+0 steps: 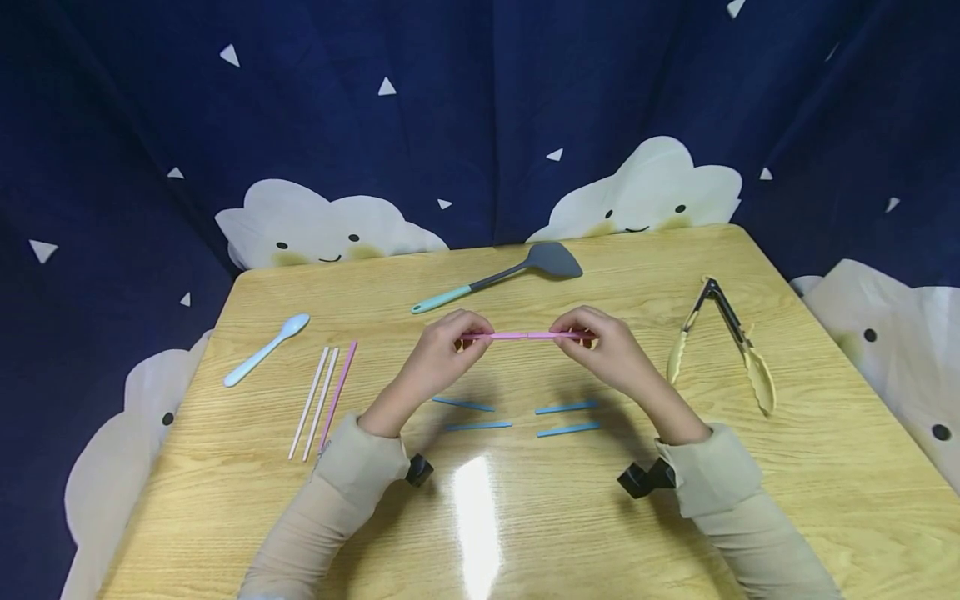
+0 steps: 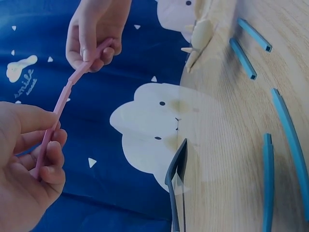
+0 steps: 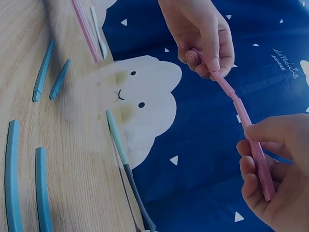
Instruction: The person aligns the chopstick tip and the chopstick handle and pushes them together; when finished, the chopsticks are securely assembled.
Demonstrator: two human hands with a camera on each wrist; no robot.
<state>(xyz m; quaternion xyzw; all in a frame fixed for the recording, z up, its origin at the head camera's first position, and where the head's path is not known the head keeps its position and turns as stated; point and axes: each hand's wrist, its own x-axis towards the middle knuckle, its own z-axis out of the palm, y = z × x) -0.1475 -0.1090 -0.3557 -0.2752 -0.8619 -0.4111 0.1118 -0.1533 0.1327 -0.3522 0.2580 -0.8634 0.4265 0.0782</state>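
Two pink stick pieces meet end to end above the table, with a small step at the joint. My left hand (image 1: pixel 448 346) pinches the left pink piece (image 2: pixel 60 105) between thumb and fingers. On the other side my right hand (image 1: pixel 600 343) pinches the right pink piece (image 3: pixel 247 118) the same way. The outer ends lie partly hidden in the curled fingers. Beneath the hands, several short blue sticks (image 1: pixel 567 429) lie on the wooden table (image 1: pixel 570 533); some have a narrower tip, as seen in the left wrist view.
Two white sticks (image 1: pixel 320 404) and a long pink stick (image 1: pixel 339 393) lie left, near a pale blue spoon (image 1: pixel 266 350). A grey spatula (image 1: pixel 553 260) with a mint handle lies at the back. Tongs (image 1: pixel 723 333) stand spread at the right. A dark blue curtain (image 1: pixel 480 108) hangs behind.
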